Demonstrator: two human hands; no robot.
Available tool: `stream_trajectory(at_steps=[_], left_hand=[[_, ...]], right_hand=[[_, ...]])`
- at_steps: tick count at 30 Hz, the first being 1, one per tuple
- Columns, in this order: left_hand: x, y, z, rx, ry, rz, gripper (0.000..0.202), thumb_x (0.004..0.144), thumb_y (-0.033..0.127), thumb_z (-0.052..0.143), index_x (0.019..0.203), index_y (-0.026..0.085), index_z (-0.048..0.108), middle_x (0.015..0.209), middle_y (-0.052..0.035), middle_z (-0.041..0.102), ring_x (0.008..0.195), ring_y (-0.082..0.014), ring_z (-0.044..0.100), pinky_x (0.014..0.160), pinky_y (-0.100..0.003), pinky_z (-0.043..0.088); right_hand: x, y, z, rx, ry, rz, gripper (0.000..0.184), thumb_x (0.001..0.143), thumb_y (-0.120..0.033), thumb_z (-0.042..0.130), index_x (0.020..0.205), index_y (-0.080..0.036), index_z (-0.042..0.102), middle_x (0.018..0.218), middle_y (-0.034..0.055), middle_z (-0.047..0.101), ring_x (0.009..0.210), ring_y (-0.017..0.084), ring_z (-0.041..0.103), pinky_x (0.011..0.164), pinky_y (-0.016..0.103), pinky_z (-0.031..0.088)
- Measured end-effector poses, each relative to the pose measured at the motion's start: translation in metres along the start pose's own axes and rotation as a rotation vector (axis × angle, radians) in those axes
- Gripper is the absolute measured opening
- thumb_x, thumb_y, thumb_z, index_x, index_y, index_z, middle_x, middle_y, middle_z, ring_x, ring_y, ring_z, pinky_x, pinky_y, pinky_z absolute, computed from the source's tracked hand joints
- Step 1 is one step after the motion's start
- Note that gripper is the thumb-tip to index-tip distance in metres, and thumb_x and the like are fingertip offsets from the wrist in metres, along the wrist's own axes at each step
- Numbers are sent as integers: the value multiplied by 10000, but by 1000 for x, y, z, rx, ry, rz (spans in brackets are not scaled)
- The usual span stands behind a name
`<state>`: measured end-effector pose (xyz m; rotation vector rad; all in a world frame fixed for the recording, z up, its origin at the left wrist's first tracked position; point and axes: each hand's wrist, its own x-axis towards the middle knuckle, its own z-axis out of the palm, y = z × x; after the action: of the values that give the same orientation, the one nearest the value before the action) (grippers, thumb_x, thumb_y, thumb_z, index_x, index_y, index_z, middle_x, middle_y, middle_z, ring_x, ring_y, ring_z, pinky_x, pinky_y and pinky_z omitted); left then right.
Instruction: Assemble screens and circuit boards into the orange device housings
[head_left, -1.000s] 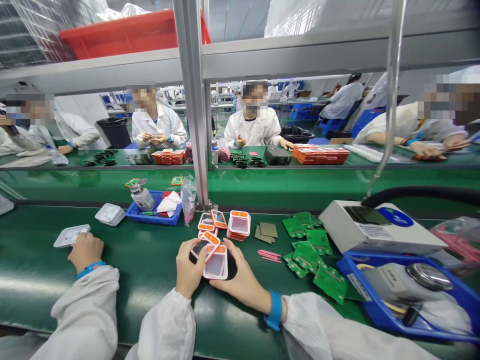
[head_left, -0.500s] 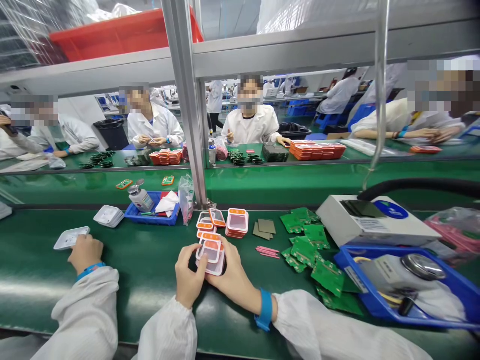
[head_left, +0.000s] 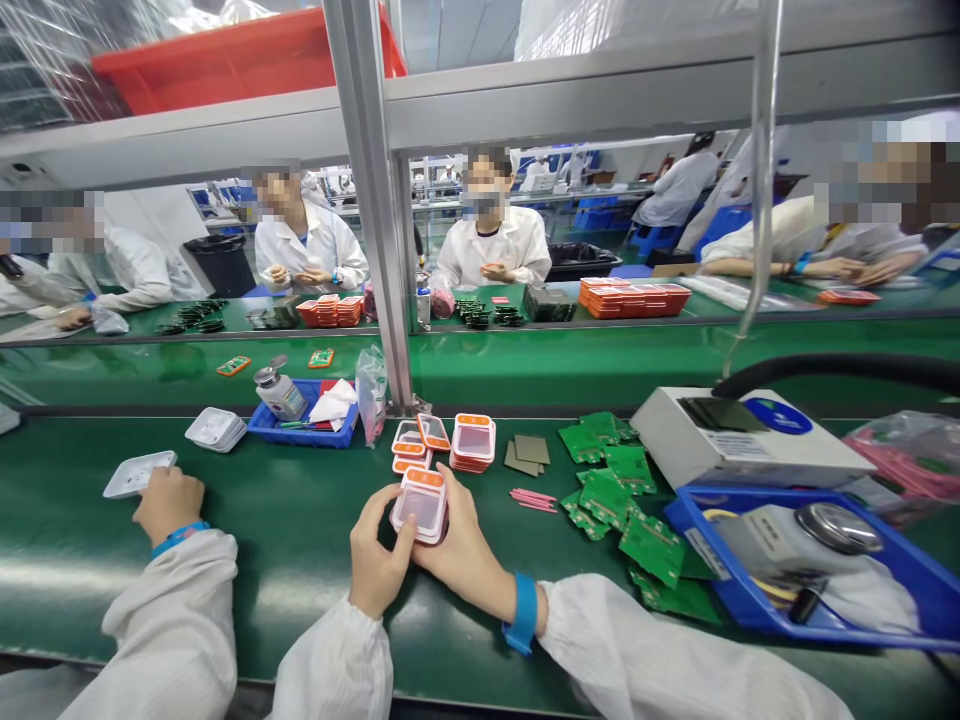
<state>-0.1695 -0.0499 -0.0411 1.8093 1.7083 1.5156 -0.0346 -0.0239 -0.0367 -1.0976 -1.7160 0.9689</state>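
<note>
Both of my hands are closed around a small stack of pink cases with orange ends [head_left: 420, 505], held just above the green bench [head_left: 300, 540]. My left hand [head_left: 377, 562] grips the stack's left side, thumb against its edge. My right hand [head_left: 459, 552] cups it from beneath and from the right; that wrist wears a blue band. More of the same cases [head_left: 472, 442] lie piled just beyond my hands, near the metal post [head_left: 373, 210].
A co-worker's hand [head_left: 169, 500] at the left touches a white tray [head_left: 139, 472]. Green circuit boards [head_left: 622, 500], pink strips [head_left: 534, 499] and grey pads [head_left: 527, 455] lie to the right, before a white machine [head_left: 750, 440] and a blue bin [head_left: 810, 560]. People work across the conveyor [head_left: 562, 365].
The two cases that were fanned apart in my hands are now pressed together into one flush stack. Small boards on the conveyor behind have drifted left.
</note>
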Motion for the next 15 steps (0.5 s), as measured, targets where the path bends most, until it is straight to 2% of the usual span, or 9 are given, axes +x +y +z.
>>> stream_trajectory(at_steps=[4,6,8,10,12,13,15], left_hand=[[3,-3,3,-89,-49,-87,383,839,353,547,1203,237,567,1121,-76,688,1012,-260,664,827,-393,567],[6,-5,4,-77,-34,-105,358,859,346,512,1205,279,577,1073,-48,708,979,-264,676,762,-402,582],[9,-8,6,-63,-27,-118,330,881,348,468,1182,313,597,1027,-19,720,952,-261,683,719,-407,587],[11,-10,8,-55,-19,-132,319,889,369,444,1149,322,622,989,-3,726,928,-259,687,690,-403,588],[11,-11,10,-53,-15,-141,313,886,393,441,1110,318,646,954,4,730,918,-260,689,682,-390,588],[10,-11,11,-55,-16,-145,309,884,400,441,1088,316,657,933,7,732,916,-259,690,682,-381,588],[8,-10,13,-63,-21,-153,301,882,402,436,1047,314,672,893,13,735,912,-254,693,686,-364,586]], right_hand=[[-5,1,0,85,-10,33,1006,576,-179,729,1441,-241,218,1384,123,437,1298,323,399,1077,510,324],[-8,5,0,178,2,90,1076,541,-153,730,1458,-239,176,1419,130,399,1319,313,384,1087,493,322],[-10,12,0,294,45,176,1066,550,-177,741,1460,-258,190,1422,117,405,1310,296,410,1077,475,347],[-10,22,-1,380,113,280,915,643,-275,730,1440,-265,280,1373,105,474,1267,282,470,1042,467,394],[-6,33,0,410,159,353,659,788,-404,625,1388,-246,403,1306,110,542,1229,277,516,994,473,443],[-4,37,2,412,165,360,560,848,-453,546,1356,-235,457,1283,114,564,1216,277,530,967,474,467],[0,42,6,405,160,311,498,911,-507,422,1310,-226,521,1269,111,584,1202,277,548,929,470,499]])
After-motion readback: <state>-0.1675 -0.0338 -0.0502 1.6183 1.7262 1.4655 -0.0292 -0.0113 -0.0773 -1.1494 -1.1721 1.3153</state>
